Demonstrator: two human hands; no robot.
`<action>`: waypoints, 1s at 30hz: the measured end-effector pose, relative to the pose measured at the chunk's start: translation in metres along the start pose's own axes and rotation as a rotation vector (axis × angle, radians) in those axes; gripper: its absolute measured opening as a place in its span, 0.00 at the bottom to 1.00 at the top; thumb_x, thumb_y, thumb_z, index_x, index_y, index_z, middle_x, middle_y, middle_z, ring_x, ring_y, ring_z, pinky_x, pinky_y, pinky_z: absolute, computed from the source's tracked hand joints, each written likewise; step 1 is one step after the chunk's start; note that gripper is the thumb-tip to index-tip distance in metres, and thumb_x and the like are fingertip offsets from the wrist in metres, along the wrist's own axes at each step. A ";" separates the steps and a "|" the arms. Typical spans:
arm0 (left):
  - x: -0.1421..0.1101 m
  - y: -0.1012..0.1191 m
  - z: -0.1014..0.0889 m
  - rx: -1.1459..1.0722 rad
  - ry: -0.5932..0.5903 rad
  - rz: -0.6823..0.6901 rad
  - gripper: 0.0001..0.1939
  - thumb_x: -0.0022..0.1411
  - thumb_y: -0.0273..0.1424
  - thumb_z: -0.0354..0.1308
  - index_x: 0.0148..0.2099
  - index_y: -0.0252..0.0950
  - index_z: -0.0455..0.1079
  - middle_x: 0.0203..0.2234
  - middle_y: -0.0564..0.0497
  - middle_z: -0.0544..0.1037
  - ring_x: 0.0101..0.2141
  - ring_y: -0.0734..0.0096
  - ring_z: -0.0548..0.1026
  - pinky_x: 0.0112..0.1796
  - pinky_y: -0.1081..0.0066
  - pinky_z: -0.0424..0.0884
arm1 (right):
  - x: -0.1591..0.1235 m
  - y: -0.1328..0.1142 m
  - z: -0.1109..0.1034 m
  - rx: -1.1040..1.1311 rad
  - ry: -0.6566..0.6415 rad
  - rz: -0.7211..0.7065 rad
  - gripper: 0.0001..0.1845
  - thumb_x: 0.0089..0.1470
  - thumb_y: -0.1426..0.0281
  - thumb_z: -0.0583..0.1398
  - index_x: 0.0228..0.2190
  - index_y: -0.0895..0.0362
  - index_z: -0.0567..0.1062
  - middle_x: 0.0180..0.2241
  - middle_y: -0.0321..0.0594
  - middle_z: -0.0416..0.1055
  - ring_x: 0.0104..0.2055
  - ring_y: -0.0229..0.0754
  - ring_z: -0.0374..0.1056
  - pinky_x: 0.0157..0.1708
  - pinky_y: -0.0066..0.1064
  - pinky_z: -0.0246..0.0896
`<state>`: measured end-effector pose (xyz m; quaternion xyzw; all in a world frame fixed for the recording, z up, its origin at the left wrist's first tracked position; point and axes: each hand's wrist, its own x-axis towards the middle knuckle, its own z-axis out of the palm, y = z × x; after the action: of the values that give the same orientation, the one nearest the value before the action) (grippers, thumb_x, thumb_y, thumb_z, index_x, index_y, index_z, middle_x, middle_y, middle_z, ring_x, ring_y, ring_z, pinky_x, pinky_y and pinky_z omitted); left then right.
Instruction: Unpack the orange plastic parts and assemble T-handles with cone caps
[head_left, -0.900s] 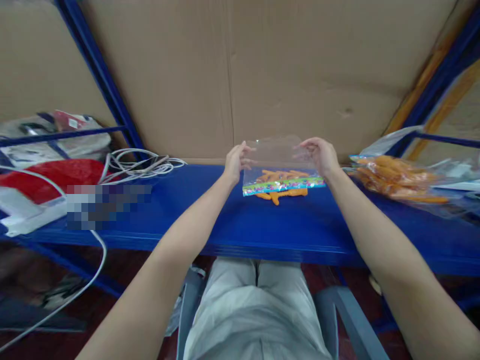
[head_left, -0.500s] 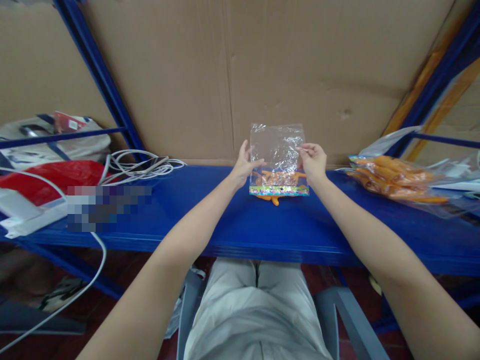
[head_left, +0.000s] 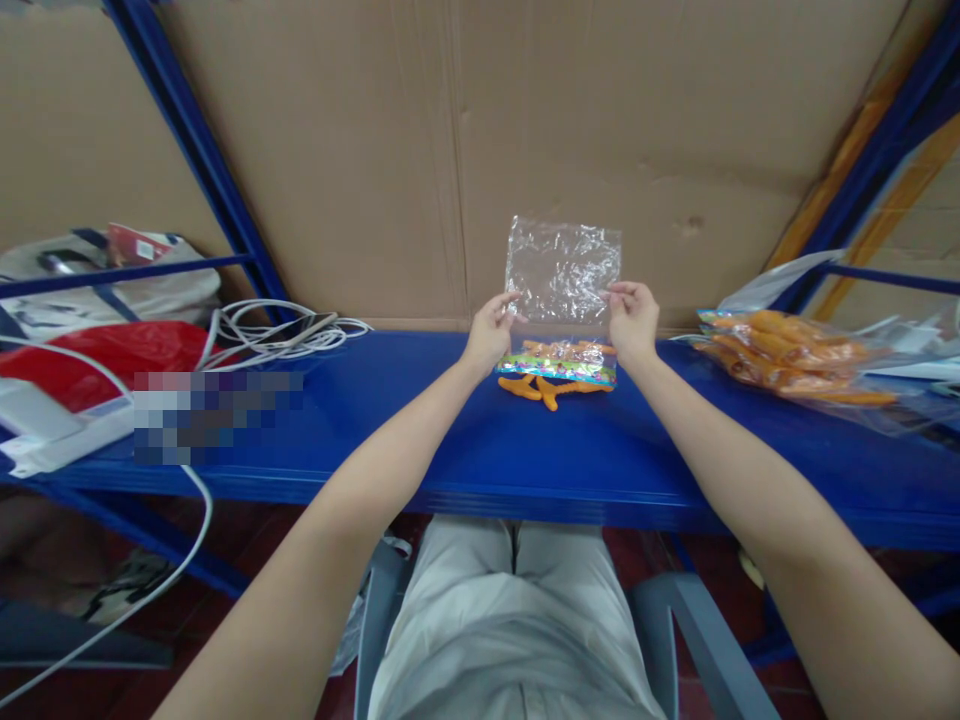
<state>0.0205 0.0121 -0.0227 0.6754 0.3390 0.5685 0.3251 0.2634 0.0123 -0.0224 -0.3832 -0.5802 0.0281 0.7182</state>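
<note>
A clear plastic bag with a colourful printed strip along its lower edge is held up between my two hands. My left hand pinches its left side, fingers closed on the film. On the opposite side, my right hand grips the bag's right edge between thumb and fingers. Several orange carrot-shaped pieces lie on the blue table just below the strip. More orange shows through the film above the strip; those pieces look to be behind the bag, though I cannot tell for certain.
To the right lies a clear bag full of orange pieces. White cables, a red plastic bag and a white power strip occupy the left of the blue table. Cardboard stands behind, between blue metal posts.
The bag has been lifted and tilted, so more of the orange pieces on the table show below it. My left hand has gone from spread fingers to a pinch on the bag's side.
</note>
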 end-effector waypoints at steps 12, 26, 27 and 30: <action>0.007 -0.008 -0.010 -0.073 0.257 0.012 0.20 0.74 0.39 0.51 0.65 0.48 0.63 0.44 0.48 0.78 0.18 0.83 0.69 0.17 0.81 0.65 | -0.023 -0.022 0.015 0.159 -0.215 0.116 0.28 0.54 0.42 0.61 0.45 0.49 0.69 0.39 0.41 0.79 0.18 0.37 0.66 0.17 0.35 0.69; 0.016 -0.013 -0.022 0.020 0.304 0.124 0.24 0.71 0.28 0.50 0.66 0.44 0.66 0.61 0.48 0.74 0.50 0.67 0.78 0.51 0.64 0.78 | -0.025 -0.045 0.013 0.069 -0.303 0.174 0.32 0.48 0.45 0.67 0.45 0.51 0.68 0.30 0.37 0.77 0.22 0.38 0.69 0.22 0.31 0.69; 0.015 -0.011 -0.021 0.025 0.300 0.136 0.24 0.71 0.28 0.50 0.67 0.44 0.65 0.60 0.48 0.74 0.52 0.66 0.77 0.52 0.64 0.77 | -0.024 -0.045 0.012 0.062 -0.296 0.174 0.32 0.47 0.46 0.68 0.45 0.51 0.68 0.30 0.37 0.77 0.21 0.38 0.69 0.22 0.31 0.69; 0.013 -0.007 -0.021 0.004 0.274 0.141 0.26 0.70 0.30 0.52 0.68 0.45 0.63 0.60 0.47 0.74 0.51 0.65 0.77 0.51 0.63 0.78 | -0.021 -0.043 0.010 0.066 -0.299 0.184 0.33 0.47 0.46 0.68 0.48 0.51 0.69 0.33 0.38 0.79 0.20 0.38 0.68 0.20 0.31 0.68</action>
<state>0.0012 0.0280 -0.0182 0.6144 0.3328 0.6761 0.2340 0.2307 -0.0231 -0.0141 -0.4026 -0.6417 0.1692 0.6305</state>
